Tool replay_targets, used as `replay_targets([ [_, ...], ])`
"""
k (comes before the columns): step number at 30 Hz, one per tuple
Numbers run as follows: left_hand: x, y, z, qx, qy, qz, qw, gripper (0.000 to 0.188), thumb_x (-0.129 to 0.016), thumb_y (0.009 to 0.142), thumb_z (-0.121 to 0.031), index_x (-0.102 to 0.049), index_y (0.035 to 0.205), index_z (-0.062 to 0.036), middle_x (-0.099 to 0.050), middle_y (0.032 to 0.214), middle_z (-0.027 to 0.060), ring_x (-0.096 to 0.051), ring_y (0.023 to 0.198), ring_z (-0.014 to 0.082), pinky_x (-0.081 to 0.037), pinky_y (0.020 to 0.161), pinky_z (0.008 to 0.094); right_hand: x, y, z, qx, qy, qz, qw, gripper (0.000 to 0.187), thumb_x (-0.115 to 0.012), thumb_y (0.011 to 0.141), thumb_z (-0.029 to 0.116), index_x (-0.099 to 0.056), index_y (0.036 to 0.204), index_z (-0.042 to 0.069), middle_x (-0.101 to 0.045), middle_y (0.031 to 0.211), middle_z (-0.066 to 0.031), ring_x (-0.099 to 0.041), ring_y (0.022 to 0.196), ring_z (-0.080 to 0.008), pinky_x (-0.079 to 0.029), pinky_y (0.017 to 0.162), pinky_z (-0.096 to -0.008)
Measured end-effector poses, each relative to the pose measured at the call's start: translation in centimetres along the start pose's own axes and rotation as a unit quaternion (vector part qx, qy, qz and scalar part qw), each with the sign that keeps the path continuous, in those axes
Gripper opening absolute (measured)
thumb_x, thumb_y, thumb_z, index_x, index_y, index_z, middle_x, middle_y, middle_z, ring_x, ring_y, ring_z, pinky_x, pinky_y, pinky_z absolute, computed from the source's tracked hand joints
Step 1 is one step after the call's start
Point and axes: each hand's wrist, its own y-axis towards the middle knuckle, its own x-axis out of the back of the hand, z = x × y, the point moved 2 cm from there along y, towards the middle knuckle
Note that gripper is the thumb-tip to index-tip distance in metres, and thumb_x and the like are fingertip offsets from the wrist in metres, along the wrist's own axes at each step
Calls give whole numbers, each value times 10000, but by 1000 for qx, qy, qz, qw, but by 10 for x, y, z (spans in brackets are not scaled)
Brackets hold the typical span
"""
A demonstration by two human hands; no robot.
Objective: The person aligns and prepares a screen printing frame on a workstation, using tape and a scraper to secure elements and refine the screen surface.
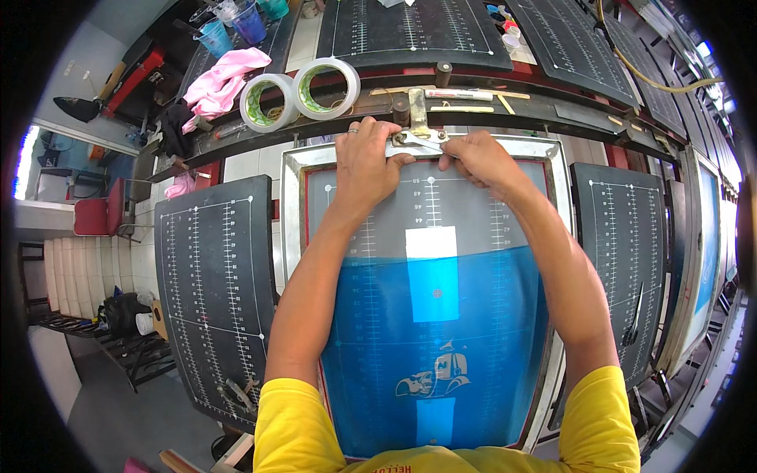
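A metal screen-printing frame (558,189) with blue-coated mesh (378,315) lies before me, a scooter design (434,377) showing near its lower part. At the frame's far edge sits a metal hinge clamp (419,118) with bolts at its sides. My right hand (481,162) is closed around a small silver wrench (423,143), whose head reaches toward the clamp's left bolt. My left hand (367,162) grips the clamp's left end, thumb below and fingers above. White paper (431,241) shows beneath the mesh.
Two tape rolls (325,89), a marker (459,94) and a pink cloth (225,83) rest on the dark rail beyond the clamp. Black ruled boards (217,292) flank the frame. Scissors (635,319) lie on the right board. Cups (214,38) stand far left.
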Motion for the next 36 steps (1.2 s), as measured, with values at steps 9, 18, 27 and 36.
replay_targets([
  [9, 1, 0, 1, -1, 5, -4, 1000, 412, -794, 690, -188, -610, 1050, -107, -562, 943, 59, -535, 925, 274, -360, 803, 410, -10, 1, -6, -4, 40, 6, 999, 271, -531, 892, 251, -611, 751, 34, -356, 463, 47, -253, 392, -61, -170, 385, -269],
  [18, -2, 0, 2, -4, 3, 0, 1000, 421, -769, 720, -297, -612, 1055, -96, -567, 946, 65, -533, 931, 284, -360, 804, 415, -55, -22, -32, 21, 137, -67, 988, 365, -488, 932, 295, -672, 768, 26, -529, 595, -34, -488, 566, -127, -395, 545, -306],
  [27, -1, 0, 0, 5, 6, 7, 1000, 419, -768, 732, -288, -612, 1072, -97, -571, 960, 67, -535, 961, 279, -360, 843, 426, 29, -39, -44, 3, 65, -63, 996, 320, -523, 908, 277, -670, 775, 26, -411, 514, 31, -338, 476, -62, -255, 453, -277],
  [36, 2, 1, -1, 10, 8, 10, 1000, 411, -789, 712, -239, -608, 1056, -104, -572, 949, 63, -541, 944, 278, -364, 833, 424, 46, -22, -28, -31, 56, -26, 998, 286, -542, 887, 258, -636, 750, 26, -373, 474, 55, -250, 406, -60, -178, 404, -279],
])
